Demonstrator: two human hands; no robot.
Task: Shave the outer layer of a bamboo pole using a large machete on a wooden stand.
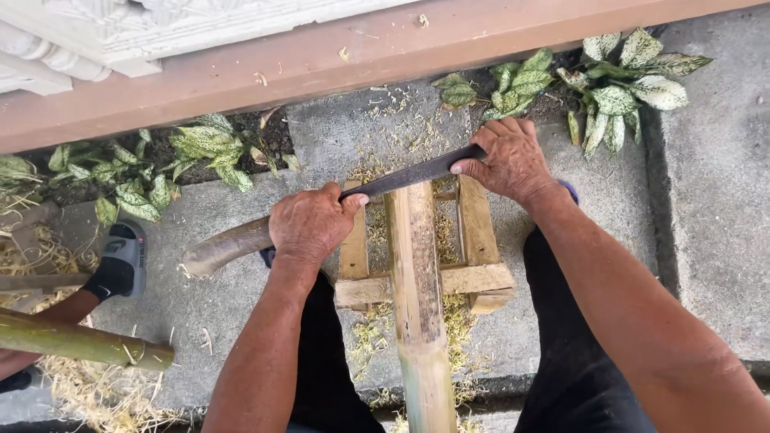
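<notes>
From the head view, a bamboo pole (417, 305) lies lengthwise across a small wooden frame (473, 277) that stands on the concrete floor (706, 208), and runs toward the person between their knees. A long dark blade (409, 176) lies crosswise on the far end of the pole. The left hand (309, 224) has its grip wrapped tight around the curved wooden handle (224, 247), fingers pressed together. The right hand (509, 160) clamps down over the blade's far tip, fingers curled over the back of the metal.

By the look of it, the scraping is well under way. The upper stretch of the pole looks pale and stripped, while the part near the bottom edge still shows green skin. Fine shavings (385, 132) lie scattered on the floor around the frame and toward the brown ledge (321, 64). The green lower length appears to be what is left.

Much stays unclear. The cutting edge is hidden against the pole, so the depth of its bite cannot be told. The pole's near end is cut off at the bottom edge. At the left edge of the floor, a second green bamboo piece (80, 341) and another person's sandalled foot (120, 265) are only partly in view. Spotted leafy plants (618, 88) grow along the ledge.
</notes>
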